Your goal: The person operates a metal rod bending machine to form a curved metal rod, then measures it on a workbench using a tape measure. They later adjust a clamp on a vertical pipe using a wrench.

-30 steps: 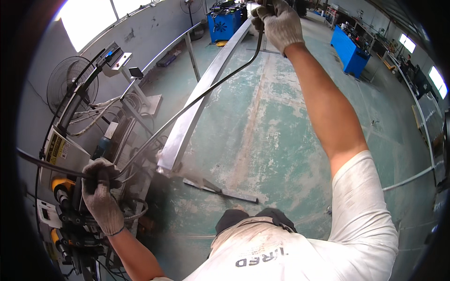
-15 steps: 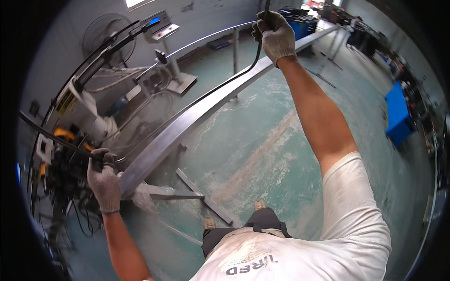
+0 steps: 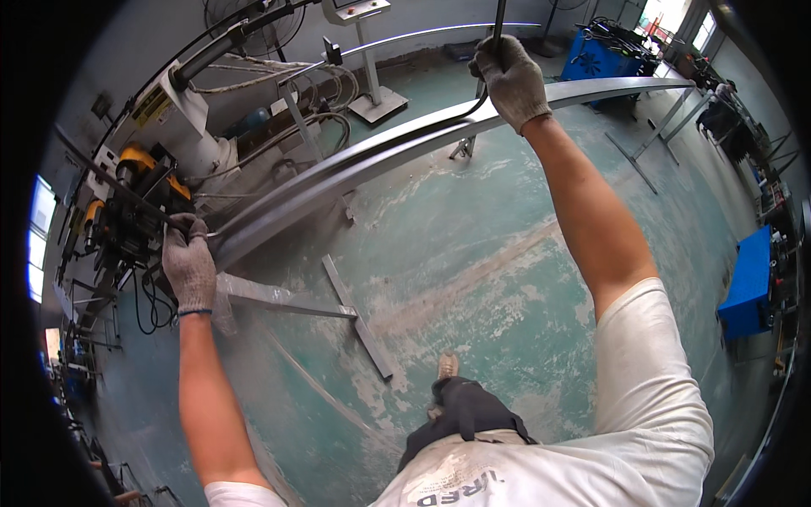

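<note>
Spanning the scene from the machine at the left to the far right, a long grey metal beam (image 3: 380,160) rests on slim stands above the green painted floor (image 3: 507,279), probably so that long stock fed through the machine has something to lie on. The big bending machine (image 3: 160,144), pale grey with yellow and black parts at its near end, sits at the left with hoses and cables looping over it; its lower half merges into dark clutter and is hard to read. A thin dark rod (image 3: 405,135), already curved, runs just above the beam from the machine head up to the far middle of the view, held at both ends, which seems the only way to steady so long and whippy a piece. The right hand (image 3: 509,80), in a grey knit glove, is closed around the far upturned end of the rod, whose tip is cut off by the top edge. The left hand (image 3: 189,264), gloved alike, is closed on the rod where it meets the machine head; whether the rod is clamped in the tooling there cannot be told. A flat metal bracket (image 3: 355,313) lies on the floor below, and blue cabinets (image 3: 748,287) at the right are bent by the lens.
</note>
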Available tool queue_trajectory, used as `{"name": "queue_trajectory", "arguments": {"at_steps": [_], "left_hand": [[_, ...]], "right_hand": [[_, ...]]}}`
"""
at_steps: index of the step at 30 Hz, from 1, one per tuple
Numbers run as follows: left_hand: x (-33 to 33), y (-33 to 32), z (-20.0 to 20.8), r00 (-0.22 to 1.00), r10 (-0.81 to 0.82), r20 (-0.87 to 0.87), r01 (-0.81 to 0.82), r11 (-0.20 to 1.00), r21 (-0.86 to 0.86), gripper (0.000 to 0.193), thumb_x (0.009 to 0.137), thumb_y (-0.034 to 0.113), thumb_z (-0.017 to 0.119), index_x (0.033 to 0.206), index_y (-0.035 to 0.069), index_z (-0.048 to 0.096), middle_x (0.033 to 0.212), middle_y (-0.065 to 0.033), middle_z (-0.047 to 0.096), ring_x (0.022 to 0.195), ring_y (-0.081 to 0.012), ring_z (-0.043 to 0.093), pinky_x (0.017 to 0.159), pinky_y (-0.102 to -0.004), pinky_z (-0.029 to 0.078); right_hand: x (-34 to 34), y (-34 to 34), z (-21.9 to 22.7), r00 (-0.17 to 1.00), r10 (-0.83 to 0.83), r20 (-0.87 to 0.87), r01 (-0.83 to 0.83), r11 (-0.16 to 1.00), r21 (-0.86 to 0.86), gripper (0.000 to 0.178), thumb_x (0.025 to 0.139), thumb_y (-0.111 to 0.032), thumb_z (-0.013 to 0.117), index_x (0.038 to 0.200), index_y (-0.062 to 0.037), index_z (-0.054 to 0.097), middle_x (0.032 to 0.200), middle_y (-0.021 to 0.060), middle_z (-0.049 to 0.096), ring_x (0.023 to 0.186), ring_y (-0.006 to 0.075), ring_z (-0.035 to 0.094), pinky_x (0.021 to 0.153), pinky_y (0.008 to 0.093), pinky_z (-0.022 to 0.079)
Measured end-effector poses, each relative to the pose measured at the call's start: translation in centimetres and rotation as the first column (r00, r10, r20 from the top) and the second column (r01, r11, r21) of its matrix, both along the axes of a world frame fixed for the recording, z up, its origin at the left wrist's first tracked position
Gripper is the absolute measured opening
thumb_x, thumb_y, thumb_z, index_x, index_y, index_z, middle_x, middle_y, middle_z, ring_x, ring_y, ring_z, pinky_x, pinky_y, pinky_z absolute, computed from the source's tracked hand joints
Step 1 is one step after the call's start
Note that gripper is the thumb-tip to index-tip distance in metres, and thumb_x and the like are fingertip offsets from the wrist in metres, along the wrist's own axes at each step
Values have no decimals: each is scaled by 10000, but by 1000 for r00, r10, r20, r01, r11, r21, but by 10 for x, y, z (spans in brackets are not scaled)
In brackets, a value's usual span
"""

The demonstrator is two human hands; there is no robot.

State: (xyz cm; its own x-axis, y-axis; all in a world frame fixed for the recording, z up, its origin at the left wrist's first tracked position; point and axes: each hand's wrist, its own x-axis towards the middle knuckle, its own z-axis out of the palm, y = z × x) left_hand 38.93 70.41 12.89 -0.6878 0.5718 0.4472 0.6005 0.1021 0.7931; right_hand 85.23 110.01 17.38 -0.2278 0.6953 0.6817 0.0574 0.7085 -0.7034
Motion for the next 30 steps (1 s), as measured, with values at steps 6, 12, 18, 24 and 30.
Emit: {"name": "queue_trajectory", "arguments": {"at_steps": [6, 12, 18, 24, 30], "left_hand": [[-18, 3, -22, 996, -38, -86, 45, 995, 87, 70, 1135, 96, 701, 1180, 44, 685, 1089, -17, 680, 1037, -147, 660, 999, -313, 535], [-30, -9, -19, 992, -113, -57, 119, 987, 109, 112, 1144, 112, 710, 1236, 47, 713, 1141, -38, 718, 1058, -140, 715, 1035, -304, 575], [-48, -17, -18, 971, -32, -236, 53, 995, 83, 161, 1126, 127, 728, 1265, 48, 732, 1159, -33, 731, 1088, -131, 719, 1036, -294, 579], [-65, -29, -14, 973, -18, -232, 43, 994, 102, 168, 1107, 113, 729, 1262, 48, 741, 1137, -11, 721, 1039, -112, 708, 980, -287, 590], [-39, -17, -16, 969, 93, -228, -73, 993, 96, 140, 1105, 156, 716, 1217, 89, 766, 1042, 15, 719, 948, -96, 676, 909, -268, 574]], "right_hand": [[3, 3, -69, 974, -122, 192, 100, 987, 123, 149, 1136, -239, 737, 1164, -93, 724, 1023, 119, 849, 995, 292, 832, 913, 416, 632], [-9, -11, -85, 1000, 23, 12, -23, 1000, 10, 55, 1167, -62, 645, 1203, -20, 641, 930, 85, 768, 822, 166, 756, 712, 346, 622], [-3, -22, -69, 973, -181, 146, 154, 972, 178, 115, 1131, -129, 685, 1134, -22, 644, 935, 133, 788, 863, 227, 803, 782, 404, 633], [-4, -19, -76, 981, -154, 115, 127, 968, 216, 123, 1106, -129, 692, 1160, -20, 678, 976, 149, 790, 912, 249, 793, 852, 410, 629], [5, -24, -80, 921, -351, 171, 263, 881, 393, 205, 1081, -186, 684, 1170, -6, 727, 1030, 179, 801, 1001, 303, 787, 934, 434, 610]]}}
